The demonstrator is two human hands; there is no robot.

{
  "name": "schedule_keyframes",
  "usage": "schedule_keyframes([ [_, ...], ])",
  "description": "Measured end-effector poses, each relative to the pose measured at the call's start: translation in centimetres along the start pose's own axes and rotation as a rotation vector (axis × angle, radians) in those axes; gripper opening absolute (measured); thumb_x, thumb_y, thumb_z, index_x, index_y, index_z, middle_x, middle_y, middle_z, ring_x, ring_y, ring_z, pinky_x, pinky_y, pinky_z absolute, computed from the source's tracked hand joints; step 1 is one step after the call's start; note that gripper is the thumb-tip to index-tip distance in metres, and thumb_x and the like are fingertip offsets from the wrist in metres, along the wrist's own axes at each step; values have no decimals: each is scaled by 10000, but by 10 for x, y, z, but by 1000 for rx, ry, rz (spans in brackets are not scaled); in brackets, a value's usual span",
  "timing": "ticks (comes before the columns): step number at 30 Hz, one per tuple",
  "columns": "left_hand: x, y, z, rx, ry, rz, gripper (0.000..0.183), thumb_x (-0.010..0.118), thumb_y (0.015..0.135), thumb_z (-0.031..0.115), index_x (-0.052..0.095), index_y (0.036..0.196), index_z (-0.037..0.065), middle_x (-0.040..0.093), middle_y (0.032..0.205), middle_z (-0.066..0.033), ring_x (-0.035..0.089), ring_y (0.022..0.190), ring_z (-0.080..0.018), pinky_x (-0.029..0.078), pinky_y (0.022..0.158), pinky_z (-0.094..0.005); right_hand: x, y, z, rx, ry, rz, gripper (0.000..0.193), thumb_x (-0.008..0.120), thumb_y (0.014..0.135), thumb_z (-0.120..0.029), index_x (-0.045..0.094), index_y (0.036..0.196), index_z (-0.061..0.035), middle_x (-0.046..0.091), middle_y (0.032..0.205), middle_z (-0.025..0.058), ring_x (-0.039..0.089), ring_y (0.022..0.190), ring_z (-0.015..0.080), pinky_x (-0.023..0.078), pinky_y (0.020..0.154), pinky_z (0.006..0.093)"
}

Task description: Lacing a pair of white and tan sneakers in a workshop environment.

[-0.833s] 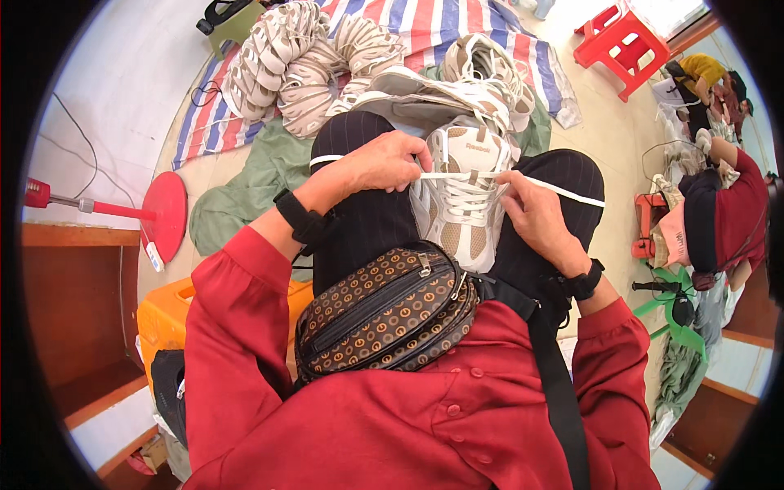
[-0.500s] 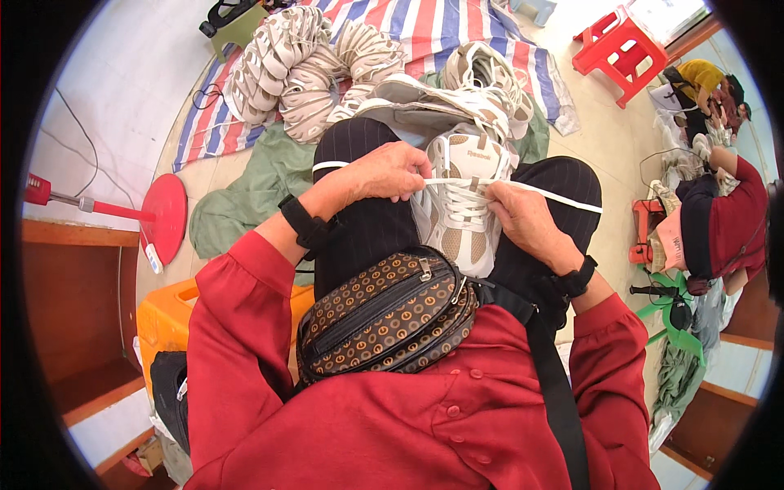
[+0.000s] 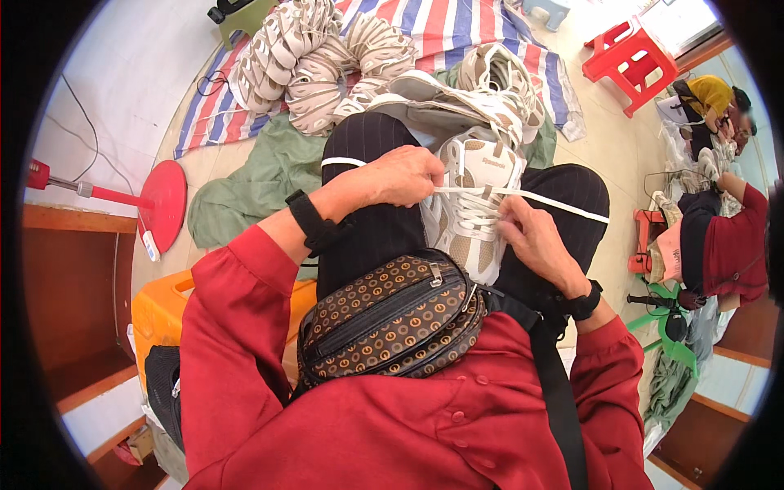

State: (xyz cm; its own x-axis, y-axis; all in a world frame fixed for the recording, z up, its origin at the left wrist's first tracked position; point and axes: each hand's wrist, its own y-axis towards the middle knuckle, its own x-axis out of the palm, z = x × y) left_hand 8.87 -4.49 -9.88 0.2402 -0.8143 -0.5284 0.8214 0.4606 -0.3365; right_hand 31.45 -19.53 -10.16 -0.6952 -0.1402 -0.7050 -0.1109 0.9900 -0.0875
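A beige and white sneaker (image 3: 478, 175) stands between my knees, its toe toward me and its laces threaded in rows. My left hand (image 3: 407, 175) is closed in a pinch on a white shoelace (image 3: 563, 206) at the sneaker's left side. From there the lace runs across the tongue and over my right thigh. My right hand (image 3: 535, 237) is at the sneaker's right edge, just below that lace, with its fingers curled together by the lace rows. What its fingertips hold, if anything, is hidden. Another white strip crosses my left knee.
Beyond my knees lie several stacked sneakers (image 3: 314, 86) on a striped sheet (image 3: 445, 28) and a green cloth (image 3: 261, 175). A brown patterned waist bag (image 3: 384, 322) rests on my lap. A red stool (image 3: 629, 65) stands far right; a co-worker in red (image 3: 735, 241) sits at the right.
My right hand has shifted slightly down the sneaker's side, so the lace now passes above its fingers. My left hand stays pinched on the lace. The whole view has shifted a little.
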Motion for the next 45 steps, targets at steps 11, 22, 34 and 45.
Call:
schedule_keyframes([
  [11, -15, -24, 14, -112, -7, -107, 149, 535, 802, 95, 626, 783, -21, 554, 522, -75, 530, 439, -161, 419, 440, -310, -1, 12, 14, -73, 11, -17, 120, 580, 828, -47, 499, 904, -2, 578, 692, 158, 594, 669, 322, 452, 619, 382],
  [22, -26, -38, 5, -172, 27, -14, 142, 544, 805, 80, 633, 799, -31, 552, 513, -63, 513, 407, -132, 400, 388, -287, -4, 3, 28, 34, 164, 121, 182, 578, 841, -35, 535, 1017, -24, 574, 686, 94, 561, 635, 200, 451, 621, 328],
  [34, -26, -26, 2, -162, -199, 34, 135, 529, 883, 137, 605, 879, 26, 594, 565, -65, 547, 382, -136, 420, 337, -275, -8, 4, 26, -236, -328, 372, 203, 531, 778, -3, 534, 977, -44, 556, 902, 173, 610, 775, 374, 502, 615, 444],
  [45, 2, -36, 9, 157, 639, 362, 325, 665, 743, 177, 595, 1053, 108, 651, 828, -137, 641, 792, -333, 495, 677, -448, 1, 2, 46, -124, -584, 292, 212, 561, 784, -80, 494, 979, -31, 581, 768, 143, 619, 659, 348, 480, 529, 450],
])
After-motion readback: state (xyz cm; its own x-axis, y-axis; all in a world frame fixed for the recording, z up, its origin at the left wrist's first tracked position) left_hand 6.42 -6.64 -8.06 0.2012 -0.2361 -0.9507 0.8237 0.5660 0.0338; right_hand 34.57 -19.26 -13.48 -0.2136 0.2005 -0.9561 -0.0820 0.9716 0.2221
